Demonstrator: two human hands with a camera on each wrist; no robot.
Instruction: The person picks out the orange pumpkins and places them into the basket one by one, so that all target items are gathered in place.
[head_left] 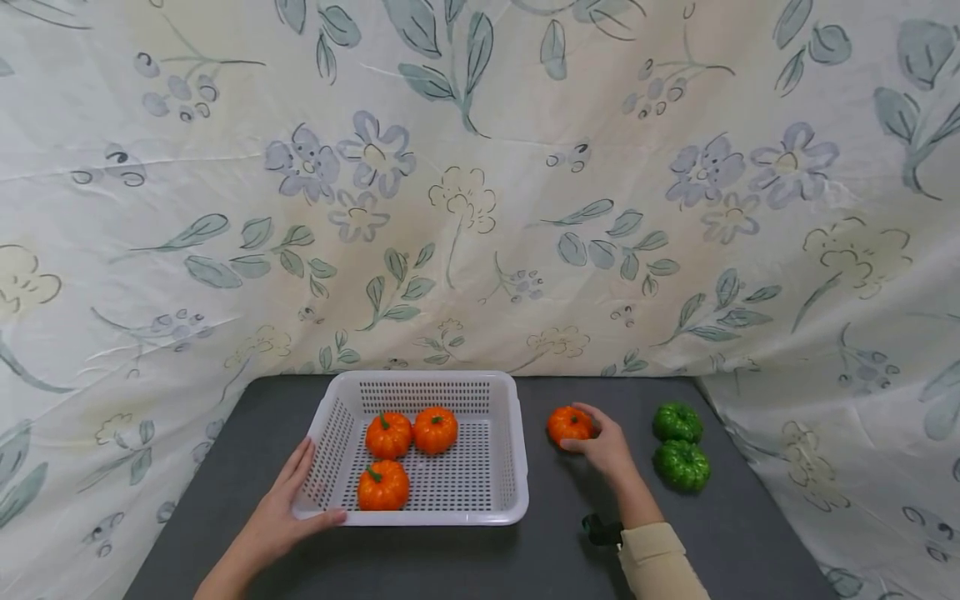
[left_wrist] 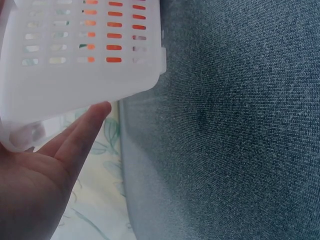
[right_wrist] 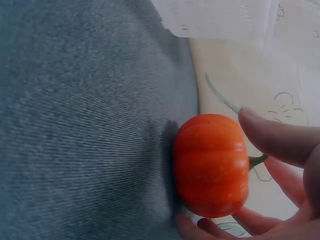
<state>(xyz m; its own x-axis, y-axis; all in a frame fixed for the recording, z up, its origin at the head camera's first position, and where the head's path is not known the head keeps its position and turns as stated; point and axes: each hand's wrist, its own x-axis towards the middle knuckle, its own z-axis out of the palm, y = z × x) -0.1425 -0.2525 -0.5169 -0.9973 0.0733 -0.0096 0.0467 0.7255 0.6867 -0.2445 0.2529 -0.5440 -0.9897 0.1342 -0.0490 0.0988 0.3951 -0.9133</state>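
Note:
On the table, my right hand has its thumb and fingers curved around the sides of a small orange pumpkin with a green stem. In the right wrist view this pumpkin sits against the dark cloth, between thumb and fingers. My left hand rests at the near left corner of a white perforated basket, thumb along the front rim and fingers fairly straight against the left side. Inside the basket, toward its left, are three orange pumpkins: one at the back left, another beside it and a third nearer me.
Two green pumpkin-shaped pieces, a farther one and a nearer one, lie at the table's right side. Dark grey cloth covers the table. A floral curtain hangs behind and around it.

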